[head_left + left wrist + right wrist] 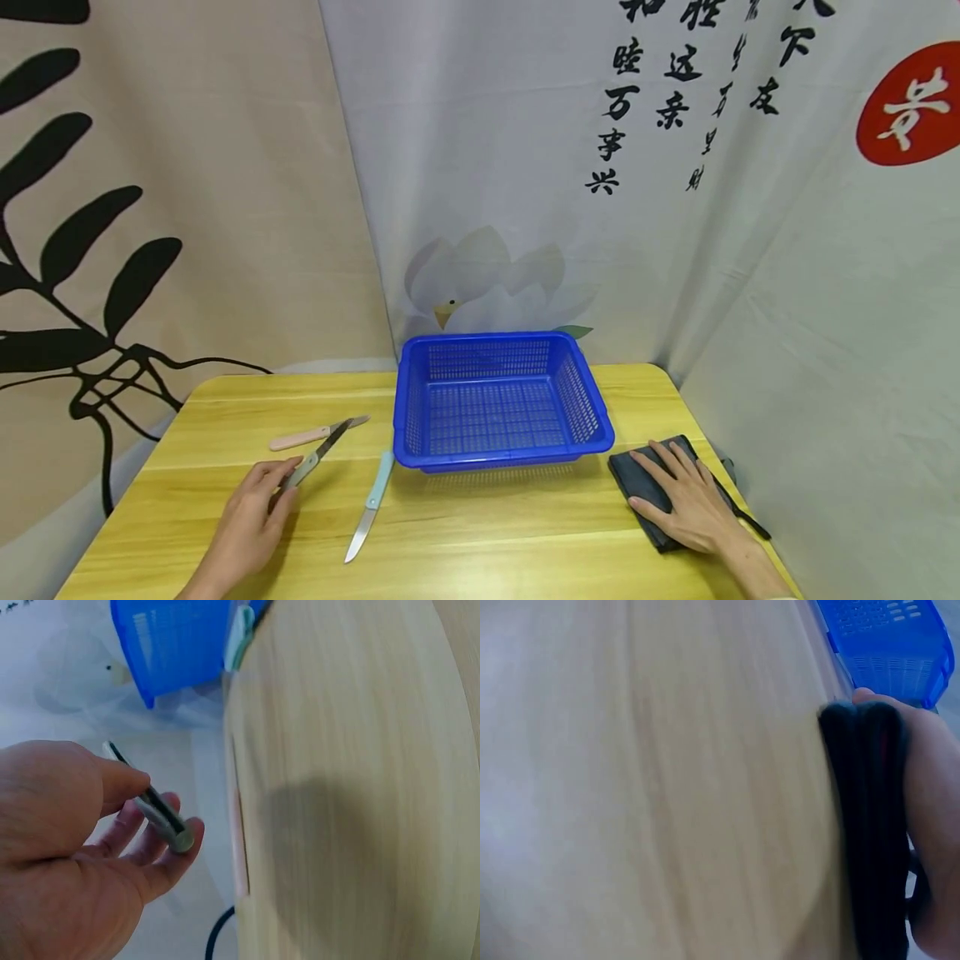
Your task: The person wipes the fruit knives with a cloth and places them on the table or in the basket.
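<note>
Head: pouch near right table edge

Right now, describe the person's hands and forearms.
The left hand, left forearm and right hand are bare: no gloves, rings or markings show. A narrow pale strip, possibly a fabric sleeve cuff, edges the right forearm at the head view's bottom.

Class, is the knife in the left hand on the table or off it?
Off: the left wrist view shows the knife held apart from the table.
</note>
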Demonstrator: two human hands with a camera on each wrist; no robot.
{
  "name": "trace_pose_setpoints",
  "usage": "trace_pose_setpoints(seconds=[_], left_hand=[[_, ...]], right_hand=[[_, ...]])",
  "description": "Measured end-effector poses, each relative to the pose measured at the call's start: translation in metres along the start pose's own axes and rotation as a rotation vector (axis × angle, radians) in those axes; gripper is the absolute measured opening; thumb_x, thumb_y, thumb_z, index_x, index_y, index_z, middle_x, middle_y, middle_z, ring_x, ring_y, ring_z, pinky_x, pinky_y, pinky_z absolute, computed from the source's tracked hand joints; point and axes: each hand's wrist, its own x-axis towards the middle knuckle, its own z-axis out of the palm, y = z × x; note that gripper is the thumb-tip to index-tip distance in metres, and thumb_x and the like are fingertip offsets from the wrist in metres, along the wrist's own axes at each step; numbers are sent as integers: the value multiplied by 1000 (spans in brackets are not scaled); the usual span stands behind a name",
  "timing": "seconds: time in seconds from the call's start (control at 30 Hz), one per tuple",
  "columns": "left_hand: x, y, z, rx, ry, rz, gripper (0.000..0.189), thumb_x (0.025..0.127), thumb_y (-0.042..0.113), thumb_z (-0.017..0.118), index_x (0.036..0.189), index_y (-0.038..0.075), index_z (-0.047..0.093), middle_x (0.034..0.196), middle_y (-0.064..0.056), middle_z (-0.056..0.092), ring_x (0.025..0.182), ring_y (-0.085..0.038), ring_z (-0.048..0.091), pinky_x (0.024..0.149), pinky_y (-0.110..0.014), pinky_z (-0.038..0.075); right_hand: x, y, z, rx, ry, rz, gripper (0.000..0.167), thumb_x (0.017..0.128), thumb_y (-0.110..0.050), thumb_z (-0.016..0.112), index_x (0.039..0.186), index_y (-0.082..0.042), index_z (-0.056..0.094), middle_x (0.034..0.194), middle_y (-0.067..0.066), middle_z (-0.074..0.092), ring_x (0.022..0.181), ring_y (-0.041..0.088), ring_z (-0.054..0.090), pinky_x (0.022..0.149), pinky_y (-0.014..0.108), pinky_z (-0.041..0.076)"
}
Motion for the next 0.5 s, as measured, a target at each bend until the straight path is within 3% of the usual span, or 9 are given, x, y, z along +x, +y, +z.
trace_pose_setpoints(seconds=[0.13,0.33,0.5], left_hand=[[-3,9,1,-55,17,14,45,101,-9,76,145,-4,71,123,-16,68,94,9,57,67,-20,53],[-7,21,2,-147,17,-9,44,102,-9,76,145,-4,70,125,-15,65,100,12,57,65,-20,51],[-12,29,5,-239,6,-28,43,104,-8,73,146,-6,68,126,-16,64,98,10,56,64,-20,51]], right_hand=[[-2,0,3,-37,15,10,73,102,-68,73,163,-31,61,171,17,54,157,54,46,111,87,44],[-6,-6,7,-80,58,24,68,101,-67,76,158,-31,67,162,17,61,144,52,56,101,81,51],[-9,-8,10,-102,107,4,62,101,-61,79,153,-28,71,150,18,66,130,50,60,88,66,54]])
